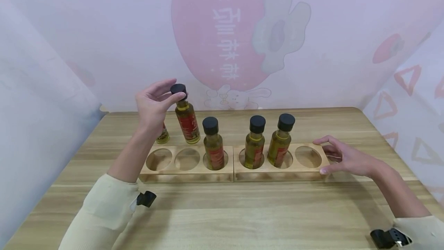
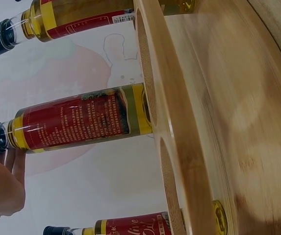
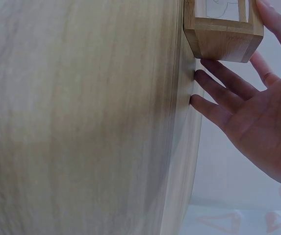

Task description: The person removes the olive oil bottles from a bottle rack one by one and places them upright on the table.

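My left hand pinches the black cap of an olive oil bottle with a red label. That bottle is upright with a slight tilt, over or just behind the left wooden rack; whether its base touches anything I cannot tell. One olive oil bottle stands in the left rack's right hole. Two more, a bottle and a bottle, stand in the left and middle holes of the right wooden rack. My right hand holds that rack's right end between thumb and fingers.
Another bottle stands behind the left rack, mostly hidden by the left hand and wrist. The two racks sit end to end on the wooden table. A pale printed curtain rises behind the table's back edge.
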### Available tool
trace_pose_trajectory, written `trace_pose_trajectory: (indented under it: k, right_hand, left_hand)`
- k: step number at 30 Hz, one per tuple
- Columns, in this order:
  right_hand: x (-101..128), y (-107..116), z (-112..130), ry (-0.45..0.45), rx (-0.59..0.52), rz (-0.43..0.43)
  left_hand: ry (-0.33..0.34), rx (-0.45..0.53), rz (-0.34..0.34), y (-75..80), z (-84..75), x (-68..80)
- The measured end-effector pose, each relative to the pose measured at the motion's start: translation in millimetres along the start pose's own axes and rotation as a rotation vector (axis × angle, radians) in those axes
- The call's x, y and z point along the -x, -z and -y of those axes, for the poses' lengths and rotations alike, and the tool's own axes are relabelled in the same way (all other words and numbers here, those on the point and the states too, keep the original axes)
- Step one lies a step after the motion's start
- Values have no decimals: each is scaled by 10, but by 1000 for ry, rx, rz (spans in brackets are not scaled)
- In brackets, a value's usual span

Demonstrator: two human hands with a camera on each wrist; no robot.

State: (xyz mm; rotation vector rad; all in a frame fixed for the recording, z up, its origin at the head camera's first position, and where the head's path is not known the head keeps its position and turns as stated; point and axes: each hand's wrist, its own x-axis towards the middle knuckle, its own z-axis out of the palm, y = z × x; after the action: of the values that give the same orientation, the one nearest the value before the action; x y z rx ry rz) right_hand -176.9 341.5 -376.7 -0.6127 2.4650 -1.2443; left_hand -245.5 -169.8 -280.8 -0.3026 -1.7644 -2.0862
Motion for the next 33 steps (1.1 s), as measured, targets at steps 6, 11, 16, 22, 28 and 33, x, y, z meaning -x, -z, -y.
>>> trace_pose_trajectory:
  k: [6,11,16,22,28,33]
  right_hand:
    - [1,-2,-1,0,-3,-3]
    - [2,-6,0,9,4,-6]
    - [2,-3,5,14,10,-7]
    - [3,-3,8,9,8,-7]
    - [4,-2,1,7,1,-3]
    - [-3,-8,-3,14,-2,-2]
  left_hand:
    - [22,-44,-21,2,24,-4]
    - [59,-70,-27,10,35,-5]
    - [92,-110,-37,18,56,-13]
    - [123,-148,-44,25,97,-22]
    - [142,-162,-44,31,134,-23]
    - [161,-188,-47,31,164,-29]
